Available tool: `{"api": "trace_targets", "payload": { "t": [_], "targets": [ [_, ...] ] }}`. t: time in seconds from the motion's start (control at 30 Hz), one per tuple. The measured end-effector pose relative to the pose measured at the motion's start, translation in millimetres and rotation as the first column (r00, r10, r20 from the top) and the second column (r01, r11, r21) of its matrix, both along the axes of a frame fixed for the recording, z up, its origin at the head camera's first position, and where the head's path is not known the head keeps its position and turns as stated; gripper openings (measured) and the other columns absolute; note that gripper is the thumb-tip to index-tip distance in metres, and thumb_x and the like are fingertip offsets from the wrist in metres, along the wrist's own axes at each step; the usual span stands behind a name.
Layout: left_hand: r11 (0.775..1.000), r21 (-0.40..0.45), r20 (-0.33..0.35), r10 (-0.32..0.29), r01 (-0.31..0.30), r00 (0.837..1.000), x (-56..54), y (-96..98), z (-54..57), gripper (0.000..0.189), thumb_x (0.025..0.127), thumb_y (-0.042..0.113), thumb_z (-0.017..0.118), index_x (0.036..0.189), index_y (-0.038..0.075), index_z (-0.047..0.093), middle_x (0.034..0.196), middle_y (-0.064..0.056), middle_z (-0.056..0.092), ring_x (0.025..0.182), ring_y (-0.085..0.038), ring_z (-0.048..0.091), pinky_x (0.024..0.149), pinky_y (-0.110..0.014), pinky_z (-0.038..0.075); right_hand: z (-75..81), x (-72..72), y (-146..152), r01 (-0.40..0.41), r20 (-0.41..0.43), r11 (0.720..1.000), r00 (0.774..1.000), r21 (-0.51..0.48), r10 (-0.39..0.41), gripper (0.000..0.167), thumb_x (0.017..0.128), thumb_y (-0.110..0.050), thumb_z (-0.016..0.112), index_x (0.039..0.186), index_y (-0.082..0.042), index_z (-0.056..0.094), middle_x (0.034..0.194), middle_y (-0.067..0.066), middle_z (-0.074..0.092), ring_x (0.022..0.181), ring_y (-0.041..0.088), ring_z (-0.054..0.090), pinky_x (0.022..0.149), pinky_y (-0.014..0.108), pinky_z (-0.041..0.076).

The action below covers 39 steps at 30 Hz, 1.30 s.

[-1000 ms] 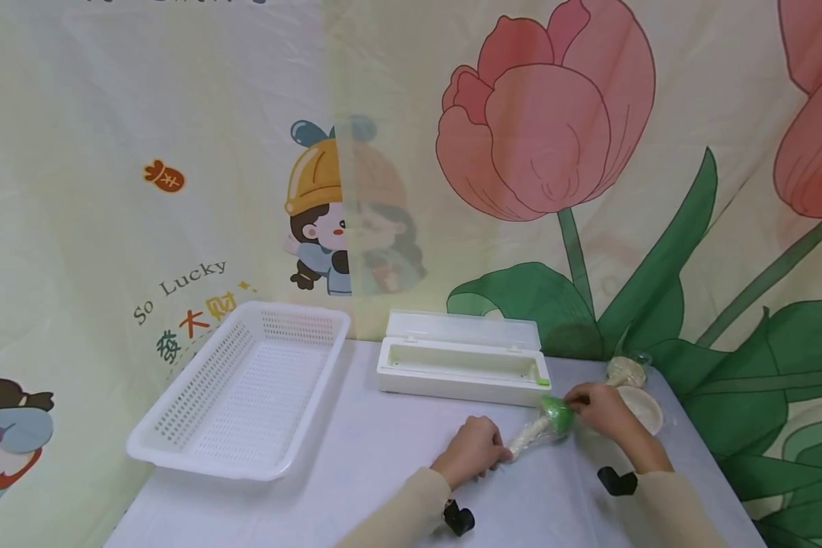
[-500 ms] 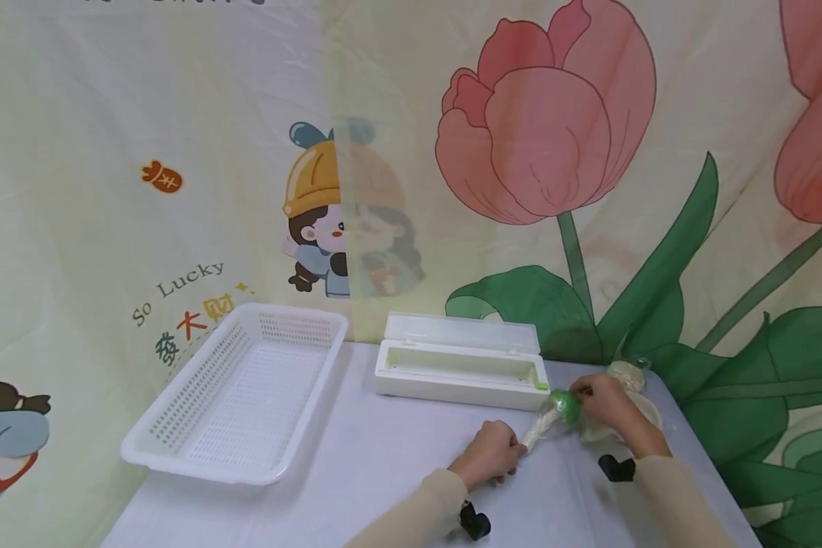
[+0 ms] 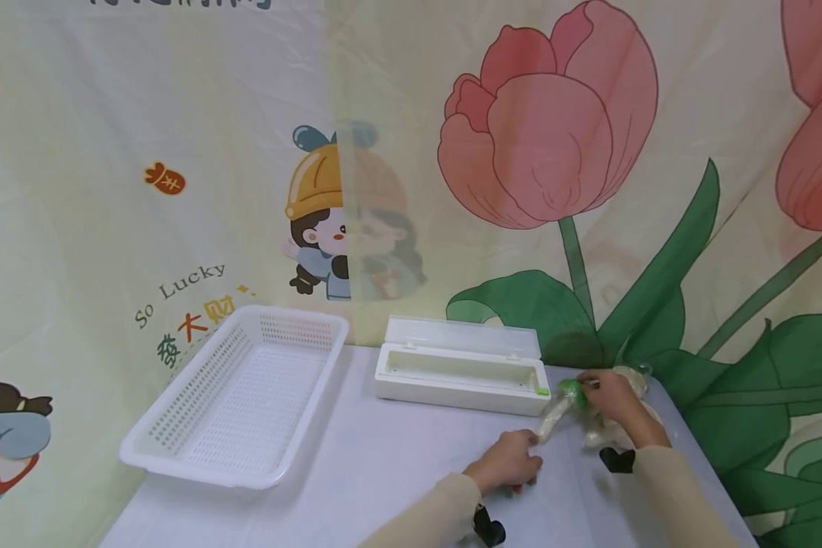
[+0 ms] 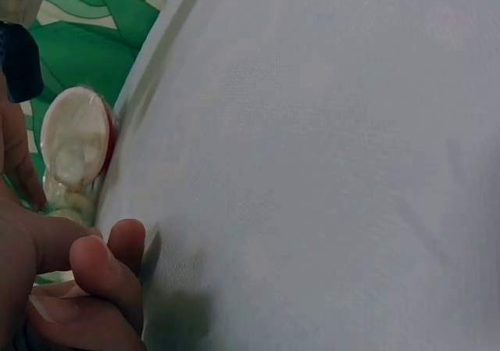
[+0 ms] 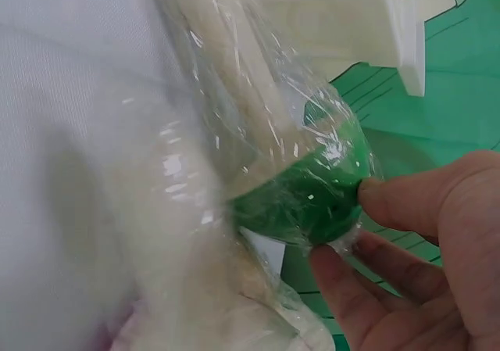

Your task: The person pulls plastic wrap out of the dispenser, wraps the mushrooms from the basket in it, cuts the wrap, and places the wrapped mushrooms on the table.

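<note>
My right hand [image 3: 606, 392] pinches the green rounded end [image 3: 571, 392] of a pale-handled thing in clear plastic wrap [image 5: 266, 132]. In the right wrist view, thumb and fingertips are on its green dome. The handle points down and left in the head view. Right at its tip is my left hand [image 3: 507, 460], index finger reaching toward it, other fingers loosely curled. The left wrist view shows nothing between these fingers [image 4: 109, 281]. Beside and under the right hand lie more plastic-wrapped pieces [image 3: 597, 434], including a round white one with a red edge [image 4: 76, 136].
A long white box [image 3: 462, 396] with its clear lid [image 3: 462, 335] raised stands at the back of the white table [image 3: 397, 472]. To its left is a white perforated basket [image 3: 329, 388]. A printed tulip backdrop [image 3: 555, 144] hangs behind.
The green end and my right hand have moved away toward the back right. My left hand followed to the right, and its pinch on the handle has loosened.
</note>
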<state>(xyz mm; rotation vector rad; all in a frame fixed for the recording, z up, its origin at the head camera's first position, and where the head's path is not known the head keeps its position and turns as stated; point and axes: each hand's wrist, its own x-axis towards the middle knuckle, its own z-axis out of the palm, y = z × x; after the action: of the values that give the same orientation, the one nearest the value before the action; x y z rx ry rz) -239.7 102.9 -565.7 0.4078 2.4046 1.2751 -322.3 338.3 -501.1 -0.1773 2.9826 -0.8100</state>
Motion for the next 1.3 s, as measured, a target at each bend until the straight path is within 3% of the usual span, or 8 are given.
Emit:
{"api": "trace_targets", "payload": {
  "t": [0.23,0.57,0.77,0.87,1.03,1.3],
  "targets": [
    [0.999,0.005,0.02,-0.05,0.05,0.999,0.4,8.7,-0.4,0.058,0.095,0.016,0.065,0.151,0.016,0.05,0.055,0.004,0.062,0.034,-0.01,0.044,0.035,-0.022,0.036,-4.1,-2.6,4.5,0.029,-0.044,1.0,0.999,0.007,-0.029,0.029,0.099,-0.006,0.057,0.122,0.011,0.066,0.123,0.038,0.063,0.107,0.049,0.063,0.081,0.053,0.055],
    [0.991,-0.032,-0.029,-0.134,0.133,0.991,2.0,4.3,3.8,0.051,0.096,0.019,0.067,0.145,0.02,0.055,0.057,0.008,0.061,0.037,-0.009,0.049,0.041,-0.023,0.043,-7.3,-3.2,1.8,0.053,-0.058,0.999,0.997,-0.008,-0.053,0.03,0.1,-0.006,0.059,0.125,0.008,0.065,0.132,0.037,0.058,0.121,0.057,0.054,0.093,0.064,0.05],
    [0.987,-0.022,-0.173,-0.159,0.158,0.972,-8.9,-22.6,7.0,0.046,0.093,0.015,0.071,0.138,0.013,0.061,0.079,0.007,0.067,0.063,0.0,0.058,0.061,-0.018,0.049,-7.2,3.7,4.9,0.049,-0.085,0.998,0.995,-0.043,-0.052,0.035,0.101,-0.011,0.058,0.132,0.006,0.062,0.137,0.038,0.054,0.124,0.059,0.051,0.09,0.062,0.053],
    [0.99,-0.063,-0.253,-0.139,0.127,0.957,-14.1,-37.7,10.1,0.045,0.093,0.018,0.073,0.136,0.012,0.062,0.1,0.002,0.073,0.084,-0.001,0.063,0.075,-0.018,0.051,-6.6,10.4,5.2,0.019,-0.13,0.997,0.991,-0.071,-0.028,0.037,0.101,-0.009,0.058,0.134,0.008,0.06,0.137,0.038,0.054,0.123,0.059,0.052,0.092,0.063,0.052],
    [0.986,-0.166,-0.376,-0.084,0.022,0.923,-15.6,-61.9,16.3,0.045,0.094,0.027,0.074,0.136,0.015,0.063,0.128,-0.003,0.069,0.116,-0.012,0.063,0.095,-0.027,0.054,-7.1,22.5,-0.9,0.006,-0.238,0.995,0.971,-0.103,-0.03,0.035,0.1,-0.004,0.059,0.132,0.01,0.06,0.135,0.036,0.057,0.122,0.055,0.055,0.092,0.063,0.052],
    [0.954,-0.244,-0.526,0.022,-0.176,0.85,-7.1,-104.3,29.9,0.048,0.093,0.029,0.075,0.137,0.014,0.062,0.137,-0.008,0.064,0.129,-0.028,0.058,0.105,-0.053,0.045,-6.5,44.7,-28.4,0.039,-0.346,0.98,0.932,-0.196,-0.106,0.034,0.098,-0.002,0.063,0.13,0.011,0.061,0.132,0.035,0.059,0.124,0.052,0.055,0.092,0.063,0.053]
  ]
}}
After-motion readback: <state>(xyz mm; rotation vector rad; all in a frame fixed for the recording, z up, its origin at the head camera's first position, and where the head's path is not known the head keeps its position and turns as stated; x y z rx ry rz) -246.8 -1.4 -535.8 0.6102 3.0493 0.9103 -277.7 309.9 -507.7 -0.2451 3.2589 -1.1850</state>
